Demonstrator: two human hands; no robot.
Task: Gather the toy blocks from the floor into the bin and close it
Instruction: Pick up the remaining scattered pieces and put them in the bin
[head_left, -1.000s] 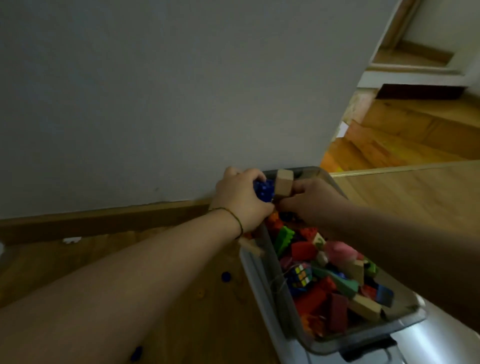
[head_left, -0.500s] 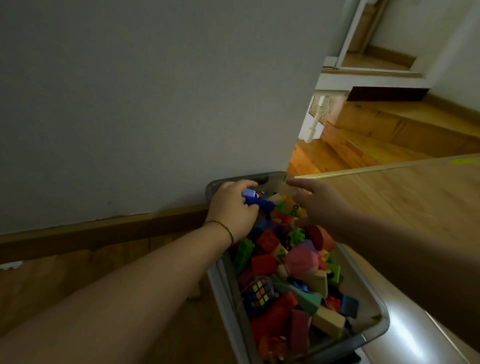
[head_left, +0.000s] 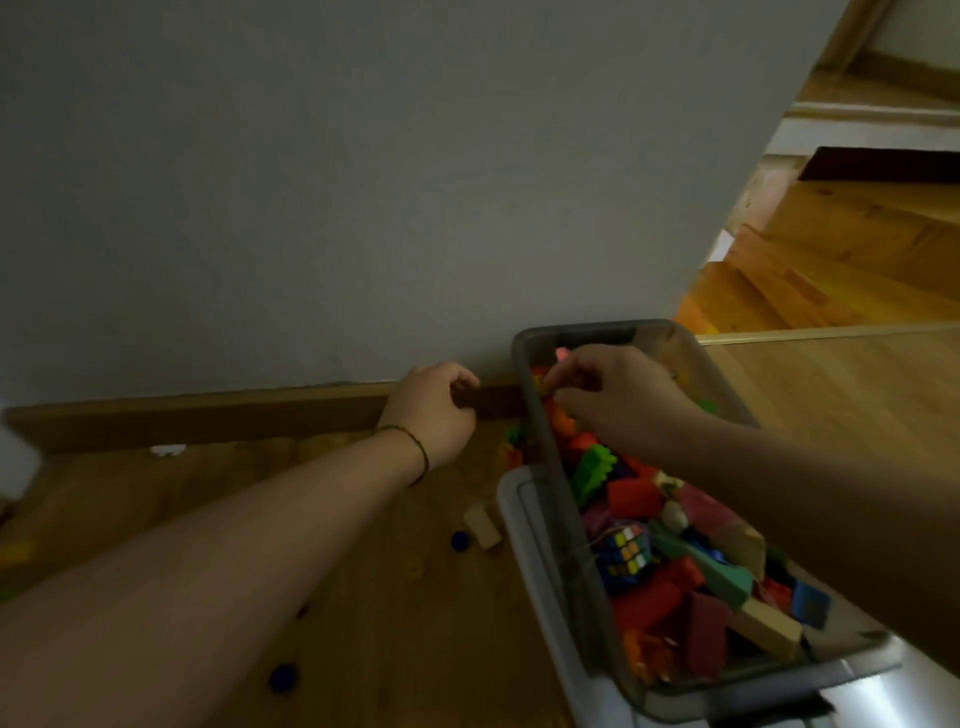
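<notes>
A translucent grey bin stands against the wall, heaped with colourful toy blocks and a small puzzle cube. My right hand hovers over the bin's far end, fingers bent down among the blocks; whether they hold one is hidden. My left hand is outside the bin on its left, above the floor by the skirting board, fingers loosely curled with nothing visible in them. On the floor lie a wooden block, a blue round piece, another blue piece and green and orange blocks beside the bin.
A white lid lies under the bin. The grey wall and wooden skirting board run behind. Wooden stairs drop away at the right. A small white object lies by the skirting board.
My left hand has left the bin without the blue block and moved left above the floor. My right hand has bent its fingers down into the far end.
</notes>
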